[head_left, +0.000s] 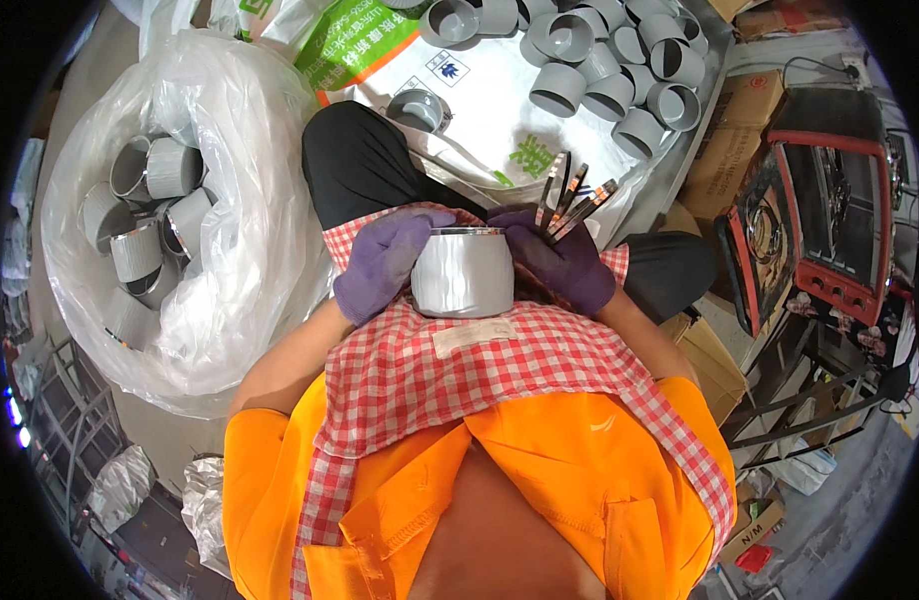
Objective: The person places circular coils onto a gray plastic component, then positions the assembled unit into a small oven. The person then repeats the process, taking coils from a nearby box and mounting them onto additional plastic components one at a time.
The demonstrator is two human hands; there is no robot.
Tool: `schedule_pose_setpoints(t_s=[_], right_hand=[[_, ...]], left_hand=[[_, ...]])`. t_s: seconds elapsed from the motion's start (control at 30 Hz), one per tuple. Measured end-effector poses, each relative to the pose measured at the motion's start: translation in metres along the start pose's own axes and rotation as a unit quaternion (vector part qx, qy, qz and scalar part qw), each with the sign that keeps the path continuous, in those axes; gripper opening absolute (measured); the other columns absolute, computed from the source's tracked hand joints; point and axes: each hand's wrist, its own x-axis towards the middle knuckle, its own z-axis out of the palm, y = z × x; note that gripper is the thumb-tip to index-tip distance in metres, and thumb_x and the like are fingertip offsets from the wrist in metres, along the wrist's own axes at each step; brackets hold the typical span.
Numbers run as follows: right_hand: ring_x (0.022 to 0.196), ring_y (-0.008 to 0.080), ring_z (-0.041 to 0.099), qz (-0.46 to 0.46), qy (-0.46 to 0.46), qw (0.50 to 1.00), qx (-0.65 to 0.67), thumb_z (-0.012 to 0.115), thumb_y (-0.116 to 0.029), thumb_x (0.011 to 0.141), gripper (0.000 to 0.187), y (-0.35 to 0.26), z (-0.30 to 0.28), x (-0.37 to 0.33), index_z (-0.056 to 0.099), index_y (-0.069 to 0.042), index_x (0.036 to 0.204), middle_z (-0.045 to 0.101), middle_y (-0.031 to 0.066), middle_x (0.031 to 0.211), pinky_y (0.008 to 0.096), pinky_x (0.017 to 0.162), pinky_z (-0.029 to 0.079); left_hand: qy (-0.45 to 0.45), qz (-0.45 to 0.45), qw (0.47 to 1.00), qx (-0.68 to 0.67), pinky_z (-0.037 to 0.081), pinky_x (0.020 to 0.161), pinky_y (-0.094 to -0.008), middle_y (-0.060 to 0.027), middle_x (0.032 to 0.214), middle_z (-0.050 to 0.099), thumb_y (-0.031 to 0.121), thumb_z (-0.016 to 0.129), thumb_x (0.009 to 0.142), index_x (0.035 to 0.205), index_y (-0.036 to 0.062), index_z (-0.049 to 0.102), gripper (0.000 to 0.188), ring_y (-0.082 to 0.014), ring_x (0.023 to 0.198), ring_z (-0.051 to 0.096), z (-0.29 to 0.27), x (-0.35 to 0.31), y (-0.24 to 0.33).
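Note:
A grey cup-shaped pot (pixel 464 275) with a shiny band along its upper edge rests on my lap, between my hands. My left hand (pixel 385 258), in a purple knit glove, grips its left side near the rim. My right hand (pixel 563 262), gloved alike, holds the rim's right side. Several thin strips (pixel 570 205), shiny and dark, fan out from the fingers of that hand. The fingertips are partly hidden behind the pot. Under the pot lies a red-and-white checked apron (pixel 390 365).
A clear plastic bag (pixel 250 210) at left holds several grey pots (pixel 175 168). Many more pots (pixel 557 90) sit on a white and green sheet (pixel 480 110) ahead. One pot (pixel 416 110) stands near my knee. A red toaster oven (pixel 830 285) and cardboard boxes (pixel 735 140) are at right.

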Motion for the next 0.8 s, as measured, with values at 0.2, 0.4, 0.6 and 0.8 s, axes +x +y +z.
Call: schedule_pose_setpoints(t_s=[0.2, 0.4, 0.6, 0.8], right_hand=[[0.099, 0.0202, 0.056, 0.001, 0.014, 1.000, -0.012, 0.052, -0.015, 0.086, 0.021, -0.005, 0.006, -0.010, 0.063, -0.002, 0.100, 0.058, 0.0123, 0.108, 0.0312, 0.084, 0.044], [0.089, 0.0177, 0.058, 0.153, 0.055, 0.975, 0.149, 0.054, -0.016, 0.086, 0.026, -0.001, 0.003, -0.018, 0.057, -0.004, 0.108, 0.059, 0.0101, 0.105, 0.0301, 0.075, 0.048], [0.079, 0.0147, 0.061, 0.298, 0.000, 0.857, 0.421, 0.053, -0.014, 0.085, 0.028, -0.025, -0.006, 0.018, 0.056, 0.002, 0.108, 0.062, 0.0098, 0.096, 0.0262, 0.070, 0.050], [0.081, 0.0124, 0.059, 0.229, -0.167, 0.881, 0.380, 0.056, -0.016, 0.083, 0.033, -0.033, -0.017, 0.037, 0.056, 0.003, 0.109, 0.061, 0.0080, 0.095, 0.0241, 0.071, 0.048]], left_hand=[[-0.090, -0.230, 0.876, -0.415, 0.039, 0.098, -0.0357, -0.0104, 0.126, 0.048, 0.038, 0.052, 0.088, 0.132, 0.0053, 0.036, 0.057, -0.0221, 0.114, 0.048, 0.012, 0.004, 0.004], [-0.103, -0.207, 0.923, -0.306, 0.035, 0.100, -0.0348, -0.0115, 0.131, 0.045, 0.034, 0.054, 0.086, 0.134, 0.0048, 0.035, 0.059, -0.0229, 0.118, 0.045, 0.006, -0.004, 0.030], [-0.113, 0.025, 0.993, 0.004, 0.044, 0.087, -0.0315, -0.0172, 0.117, 0.053, -0.002, 0.065, 0.071, 0.110, 0.0016, 0.053, 0.041, -0.0289, 0.105, 0.055, -0.006, 0.010, 0.043], [-0.005, -0.246, 0.951, -0.189, 0.048, 0.070, -0.0264, -0.0101, 0.089, 0.061, 0.003, 0.060, 0.073, 0.096, -0.0014, 0.060, 0.024, -0.0161, 0.078, 0.059, -0.002, 0.020, 0.072]])
